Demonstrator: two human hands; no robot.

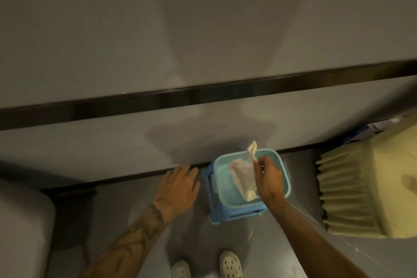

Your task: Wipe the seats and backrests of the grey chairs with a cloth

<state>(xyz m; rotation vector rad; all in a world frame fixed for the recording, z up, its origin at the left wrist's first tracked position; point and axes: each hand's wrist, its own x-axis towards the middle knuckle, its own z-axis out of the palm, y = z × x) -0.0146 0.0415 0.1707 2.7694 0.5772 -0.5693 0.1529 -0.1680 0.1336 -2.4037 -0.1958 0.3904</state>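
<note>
My right hand (pixel 269 177) pinches a pale beige cloth (pixel 242 176) by its upper edge, and the cloth hangs over a light blue basin (pixel 220 166). The basin stands on a small blue stool (pixel 212 207) against the wall. To the left of the stool, my left hand (pixel 180 184) hovers with fingers spread and holds nothing. A grey cushioned seat (pixel 22 221) shows at the lower left edge, partly cut off.
A grey wall with a dark horizontal strip (pixel 203 91) fills the upper view, with a dark skirting at the floor. Something covered in a yellow pleated cloth (pixel 361 187) stands at the right. My two white shoes (pixel 230 264) are on the grey floor.
</note>
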